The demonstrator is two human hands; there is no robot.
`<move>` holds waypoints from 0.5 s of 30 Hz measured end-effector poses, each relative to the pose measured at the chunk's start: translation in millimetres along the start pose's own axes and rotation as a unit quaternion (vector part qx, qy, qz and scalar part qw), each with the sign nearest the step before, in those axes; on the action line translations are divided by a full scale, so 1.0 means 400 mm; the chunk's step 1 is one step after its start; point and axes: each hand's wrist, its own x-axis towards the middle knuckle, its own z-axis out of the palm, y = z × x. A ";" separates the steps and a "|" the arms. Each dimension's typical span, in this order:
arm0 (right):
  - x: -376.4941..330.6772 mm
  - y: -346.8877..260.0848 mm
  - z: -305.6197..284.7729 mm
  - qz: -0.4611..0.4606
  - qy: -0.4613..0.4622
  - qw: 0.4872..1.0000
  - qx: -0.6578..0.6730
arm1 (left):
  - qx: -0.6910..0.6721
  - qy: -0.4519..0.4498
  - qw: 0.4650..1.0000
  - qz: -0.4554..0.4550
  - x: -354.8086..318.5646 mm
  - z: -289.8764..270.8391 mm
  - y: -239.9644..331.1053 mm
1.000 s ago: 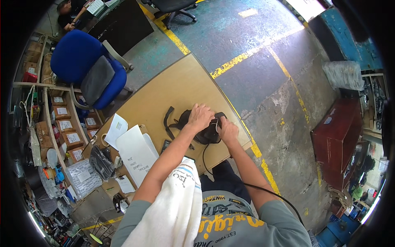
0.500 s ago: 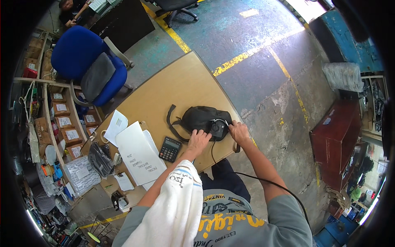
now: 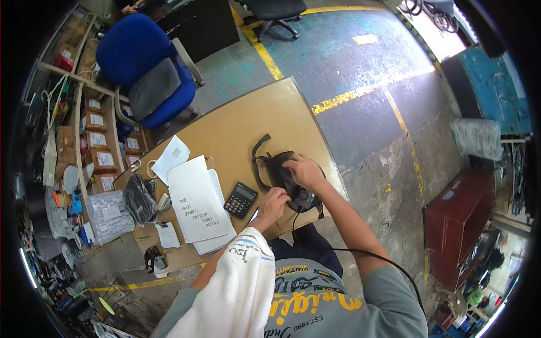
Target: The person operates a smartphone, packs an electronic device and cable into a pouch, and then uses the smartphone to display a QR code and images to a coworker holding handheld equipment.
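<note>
A small black fabric bag (image 3: 277, 167) with a loose strap (image 3: 256, 163) lies near the right edge of the tan table. My right hand (image 3: 306, 172) reaches over the bag, its fingers bent and closed on the fabric at the top. At the bag's near side, my left hand (image 3: 271, 207) pinches the edge with curled fingers. A black box-shaped device (image 3: 306, 199) rests on the near end of the bag, and a black cable (image 3: 360, 250) runs from it past my right arm. Part of the bag is hidden under my right hand.
Left of my left hand are a black calculator (image 3: 241, 200) and white sheets with handwriting (image 3: 194, 194). A dark plastic-wrapped bundle (image 3: 139, 198) sits at the table's left end. Beyond the table (image 3: 282, 107) stands a blue chair (image 3: 138, 62); shelves with boxes (image 3: 104, 160) line the left.
My right hand has moved from the device's right side up onto the top of the bag. The bag has turned more upright, and my left hand has shifted to its near edge.
</note>
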 end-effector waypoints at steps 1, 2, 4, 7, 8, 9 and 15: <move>0.045 -0.006 0.020 -0.040 0.019 0.999 -0.027 | -0.007 0.007 1.000 -0.009 -0.002 0.012 -0.011; 0.070 0.008 0.045 -0.044 0.017 0.998 -0.029 | -0.018 0.040 0.996 -0.079 0.014 0.015 -0.029; 0.103 0.046 0.099 -0.058 -0.078 0.985 -0.139 | 0.017 0.094 0.977 -0.192 0.071 0.020 -0.068; 0.144 0.042 0.160 -0.093 -0.177 0.951 -0.236 | 0.008 0.142 0.975 -0.171 0.148 0.021 -0.158; 0.152 0.035 0.172 -0.104 -0.180 0.946 -0.250 | 0.005 0.167 0.979 -0.120 0.159 0.027 -0.190; 0.136 0.056 0.181 -0.102 -0.189 0.940 -0.267 | -0.002 0.163 0.979 -0.124 0.166 0.057 -0.215; 0.127 0.065 0.130 -0.182 -0.110 0.949 -0.234 | 0.085 -0.148 0.949 -0.265 0.232 0.036 -0.252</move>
